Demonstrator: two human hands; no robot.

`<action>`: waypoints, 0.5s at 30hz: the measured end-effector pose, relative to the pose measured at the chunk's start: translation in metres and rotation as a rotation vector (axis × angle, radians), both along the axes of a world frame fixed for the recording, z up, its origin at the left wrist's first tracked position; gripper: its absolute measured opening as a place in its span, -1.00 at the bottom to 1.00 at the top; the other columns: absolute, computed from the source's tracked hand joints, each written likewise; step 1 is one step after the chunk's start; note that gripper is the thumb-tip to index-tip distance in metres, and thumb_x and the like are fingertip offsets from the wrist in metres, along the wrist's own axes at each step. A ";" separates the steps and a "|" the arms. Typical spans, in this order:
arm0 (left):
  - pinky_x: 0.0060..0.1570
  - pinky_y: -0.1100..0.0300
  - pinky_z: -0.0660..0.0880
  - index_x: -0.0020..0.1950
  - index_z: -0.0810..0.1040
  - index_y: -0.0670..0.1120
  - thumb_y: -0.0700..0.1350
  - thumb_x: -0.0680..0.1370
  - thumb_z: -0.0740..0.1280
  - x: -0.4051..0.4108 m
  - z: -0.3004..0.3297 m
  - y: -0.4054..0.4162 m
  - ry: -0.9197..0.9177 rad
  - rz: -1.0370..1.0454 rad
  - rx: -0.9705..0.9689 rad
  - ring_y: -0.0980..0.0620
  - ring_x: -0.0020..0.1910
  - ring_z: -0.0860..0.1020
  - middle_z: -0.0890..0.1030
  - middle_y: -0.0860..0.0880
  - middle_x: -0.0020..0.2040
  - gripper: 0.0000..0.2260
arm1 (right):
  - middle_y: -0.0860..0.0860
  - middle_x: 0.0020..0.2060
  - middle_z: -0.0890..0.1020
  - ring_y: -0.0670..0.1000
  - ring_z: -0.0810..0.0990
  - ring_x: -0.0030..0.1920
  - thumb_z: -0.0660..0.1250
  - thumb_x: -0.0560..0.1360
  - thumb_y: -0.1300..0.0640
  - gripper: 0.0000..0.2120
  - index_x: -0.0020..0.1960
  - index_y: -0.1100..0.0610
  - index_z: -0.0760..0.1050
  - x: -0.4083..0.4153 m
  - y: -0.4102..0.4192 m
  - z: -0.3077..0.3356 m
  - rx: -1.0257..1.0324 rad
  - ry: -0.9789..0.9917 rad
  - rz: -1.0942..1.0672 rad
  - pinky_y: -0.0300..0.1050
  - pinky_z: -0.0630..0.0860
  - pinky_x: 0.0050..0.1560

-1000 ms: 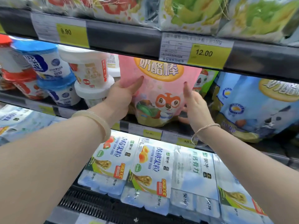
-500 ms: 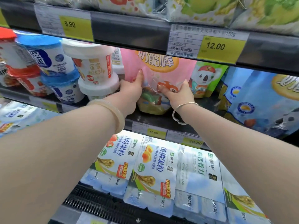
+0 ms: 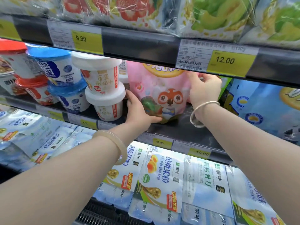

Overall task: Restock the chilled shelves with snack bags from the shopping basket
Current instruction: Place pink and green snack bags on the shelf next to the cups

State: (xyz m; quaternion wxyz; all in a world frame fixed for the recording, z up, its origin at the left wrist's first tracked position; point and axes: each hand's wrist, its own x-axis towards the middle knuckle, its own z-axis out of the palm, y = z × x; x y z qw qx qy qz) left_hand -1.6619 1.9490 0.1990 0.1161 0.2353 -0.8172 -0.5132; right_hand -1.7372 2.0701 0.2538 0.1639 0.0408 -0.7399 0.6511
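A pink snack bag [image 3: 159, 88] with an orange cartoon fox stands upright on the middle chilled shelf [image 3: 181, 132]. My left hand [image 3: 138, 111] grips its lower left corner, thumb on the front. My right hand [image 3: 203, 89] holds its upper right side, just under the shelf rail above. The bag's top is partly hidden behind that rail. The shopping basket is out of view.
Stacked white yoghurt tubs [image 3: 103, 88] stand directly left of the bag, blue tubs [image 3: 60, 78] and red tubs further left. A green bag [image 3: 224, 88] and blue bags [image 3: 263, 104] sit to the right. Yoghurt multipacks [image 3: 162, 181] fill the shelf below.
My right hand rose from the bag's lower front to its upper right side. My left hand slid down to the lower left corner. The bag now stands straighter on the shelf.
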 end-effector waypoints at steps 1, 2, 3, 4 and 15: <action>0.46 0.04 0.05 0.48 -0.39 -0.10 -0.18 0.27 0.56 -0.002 0.001 0.002 -0.020 0.006 -0.003 -0.06 0.52 0.03 -0.10 -0.12 0.55 0.20 | -0.11 -0.61 0.37 -0.03 0.29 -0.44 0.38 0.39 0.10 -0.68 -0.47 0.10 0.36 -0.005 -0.003 0.001 -0.029 -0.040 -0.010 -0.18 0.30 -0.30; 0.47 0.03 0.07 0.48 -0.38 -0.10 -0.18 0.27 0.56 -0.004 0.002 0.003 -0.032 0.007 -0.008 -0.06 0.52 0.03 -0.11 -0.11 0.55 0.19 | -0.08 -0.55 0.37 0.00 0.30 -0.37 0.38 0.39 0.11 -0.75 -0.39 0.15 0.40 -0.009 -0.006 0.002 -0.043 -0.065 -0.025 -0.15 0.31 -0.24; 0.48 0.02 0.08 0.48 -0.38 -0.10 -0.18 0.28 0.56 -0.005 0.003 0.003 -0.034 0.005 -0.019 -0.06 0.53 0.02 -0.13 -0.10 0.56 0.18 | -0.05 -0.50 0.38 0.02 0.31 -0.31 0.39 0.39 0.12 -0.80 -0.32 0.17 0.43 -0.011 -0.008 0.003 -0.038 -0.075 -0.042 -0.12 0.32 -0.20; 0.48 0.02 0.08 0.48 -0.37 -0.11 -0.17 0.29 0.55 -0.005 0.003 0.002 -0.029 0.001 -0.034 -0.06 0.53 0.01 -0.14 -0.09 0.56 0.17 | -0.03 -0.48 0.39 0.02 0.32 -0.30 0.39 0.38 0.11 -0.81 -0.29 0.18 0.45 -0.012 -0.009 0.004 -0.027 -0.077 -0.052 -0.12 0.33 -0.19; 0.39 -0.03 0.29 0.49 0.08 -0.05 -0.15 0.39 0.48 0.052 -0.015 -0.010 0.172 -0.062 -0.165 -0.04 0.41 0.26 0.21 -0.07 0.43 -0.20 | -0.08 -0.25 0.39 -0.02 0.41 -0.16 0.45 0.30 -0.14 -0.57 -0.18 0.02 0.24 0.044 0.001 -0.012 0.042 0.108 -0.231 -0.41 0.33 -0.18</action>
